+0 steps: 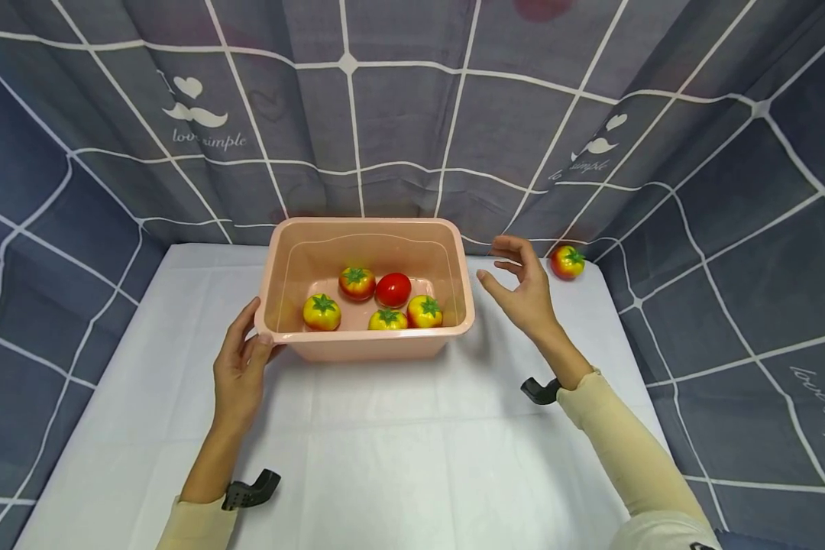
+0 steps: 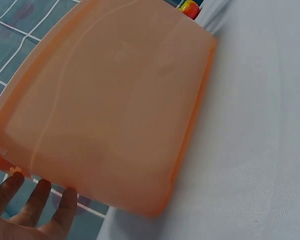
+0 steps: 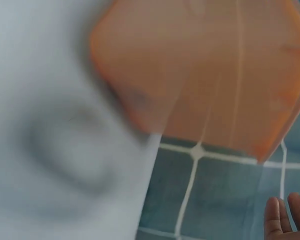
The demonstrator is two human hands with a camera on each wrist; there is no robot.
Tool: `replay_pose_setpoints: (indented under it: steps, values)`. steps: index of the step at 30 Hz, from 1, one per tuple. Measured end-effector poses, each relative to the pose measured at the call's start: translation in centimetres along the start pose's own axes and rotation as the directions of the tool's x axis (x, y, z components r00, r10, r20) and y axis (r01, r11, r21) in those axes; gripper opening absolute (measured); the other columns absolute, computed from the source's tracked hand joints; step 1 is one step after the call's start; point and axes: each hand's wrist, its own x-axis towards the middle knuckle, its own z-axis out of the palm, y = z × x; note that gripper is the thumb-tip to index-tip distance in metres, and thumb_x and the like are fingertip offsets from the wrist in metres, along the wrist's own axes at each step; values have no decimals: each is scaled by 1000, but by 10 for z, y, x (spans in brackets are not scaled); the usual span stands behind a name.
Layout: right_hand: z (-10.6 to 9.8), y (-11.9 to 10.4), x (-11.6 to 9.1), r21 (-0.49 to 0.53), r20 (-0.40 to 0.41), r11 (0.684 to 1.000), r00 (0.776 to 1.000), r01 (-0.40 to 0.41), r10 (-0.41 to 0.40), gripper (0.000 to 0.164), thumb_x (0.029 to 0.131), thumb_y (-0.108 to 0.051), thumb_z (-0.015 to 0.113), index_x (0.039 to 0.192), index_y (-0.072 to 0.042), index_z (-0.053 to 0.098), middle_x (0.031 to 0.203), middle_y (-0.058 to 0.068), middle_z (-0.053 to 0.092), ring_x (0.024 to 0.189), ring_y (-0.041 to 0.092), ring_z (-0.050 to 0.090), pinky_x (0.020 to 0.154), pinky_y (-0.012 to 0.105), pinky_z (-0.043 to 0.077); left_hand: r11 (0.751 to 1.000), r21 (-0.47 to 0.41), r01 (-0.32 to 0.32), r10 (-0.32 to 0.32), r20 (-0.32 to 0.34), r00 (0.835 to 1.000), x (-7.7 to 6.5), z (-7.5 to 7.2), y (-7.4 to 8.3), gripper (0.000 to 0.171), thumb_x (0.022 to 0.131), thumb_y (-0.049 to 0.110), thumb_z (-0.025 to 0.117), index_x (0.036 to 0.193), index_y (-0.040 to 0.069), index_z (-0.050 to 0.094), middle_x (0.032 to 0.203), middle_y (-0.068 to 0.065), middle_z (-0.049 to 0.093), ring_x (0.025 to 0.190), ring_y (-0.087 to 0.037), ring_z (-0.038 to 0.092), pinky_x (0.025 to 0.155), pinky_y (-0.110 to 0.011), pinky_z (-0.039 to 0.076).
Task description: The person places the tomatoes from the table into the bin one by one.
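A pink plastic basin (image 1: 367,348) stands on the white table in the head view, with several toy tomatoes inside. One is plain red (image 1: 393,290); the others, such as the left toy tomato (image 1: 321,312), are yellow-red with green tops. At the basin's left front corner my left hand (image 1: 239,374) grips the rim, thumb over the edge; its fingers (image 2: 31,206) reach the side wall in the left wrist view. My right hand (image 1: 522,289) hovers right of the basin, apart from it, fingers loosely bent and holding nothing. Another toy tomato (image 1: 567,262) lies beyond that hand.
A white cloth (image 1: 378,458) covers the table. Dark grey-blue curtains (image 1: 412,114) with white grid lines hang behind it and along both sides. The basin's back is close to the rear curtain, and the outside toy tomato lies by the table's back right corner.
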Motion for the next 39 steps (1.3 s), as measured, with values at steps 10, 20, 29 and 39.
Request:
replay_pose_setpoints:
  steps: [10,20,29,39]
  values:
    - [-39,51,-4,117,-178,987,975,-113,132,57,92,4,78,144,6,55,132,-3,62,122,12,63,106,24,58,1000,-11,-4,4,3,1000,0,0,0,58,112,6,54,167,20,42,167,-13,43,139,-13,64,104,-23,59]
    - [-68,108,3,156,-446,948,836,-279,319,56,91,-1,81,140,6,56,126,3,65,117,23,67,94,13,57,1000,-27,-8,8,9,1000,1,0,1,59,112,4,54,167,19,41,165,-14,43,124,-8,70,103,-22,61]
    - [-92,140,14,68,-539,810,661,-582,521,69,93,-25,84,150,-13,46,158,12,43,146,24,46,128,33,43,1000,-3,-6,6,-8,1000,-3,-1,-1,58,112,5,54,167,19,42,167,-14,43,140,-13,63,103,-22,60]
    - [-95,156,26,28,-517,695,585,-719,625,86,93,-35,84,160,-12,36,166,12,42,144,27,47,128,31,43,999,-33,-18,18,1,1000,-3,0,0,58,112,3,53,167,17,41,166,-16,43,132,-9,67,103,-21,61]
